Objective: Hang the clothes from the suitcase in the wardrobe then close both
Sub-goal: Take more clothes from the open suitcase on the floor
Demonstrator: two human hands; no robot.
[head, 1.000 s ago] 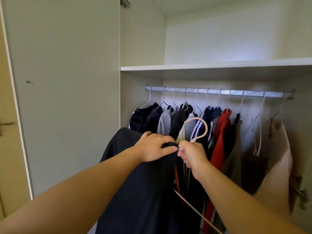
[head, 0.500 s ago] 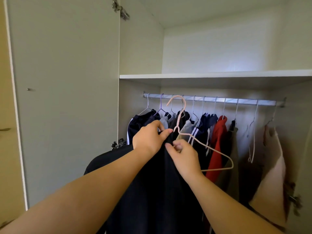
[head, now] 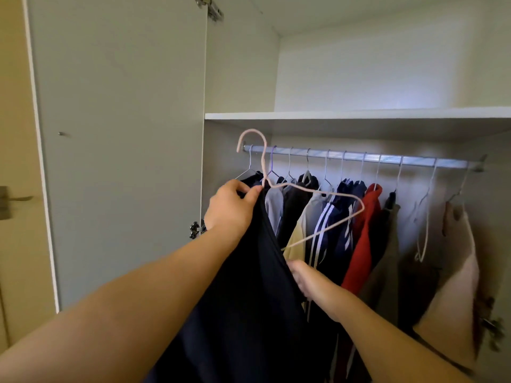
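Note:
A dark navy garment point(head: 249, 299) hangs from a pink hanger point(head: 312, 192) held up in front of the open wardrobe. My left hand point(head: 231, 210) grips the garment's top edge at the hanger's neck. The hanger's hook point(head: 253, 139) is at the left end of the metal rail point(head: 387, 160), in front of it. My right hand point(head: 307, 277) grips the garment's right edge lower down, below the hanger's bottom bar. The suitcase is out of view.
Several garments hang on the rail: grey, beige, striped navy, a red hoodie point(head: 365, 233), brown ones. An empty hanger point(head: 423, 217) hangs towards the right. A white shelf point(head: 359, 116) lies above the rail. The left wardrobe door point(head: 119, 134) stands open.
The hanger with the dark garment has risen from chest height to the rail's left end. My right hand has let go of the hanger's neck and dropped to the garment's side.

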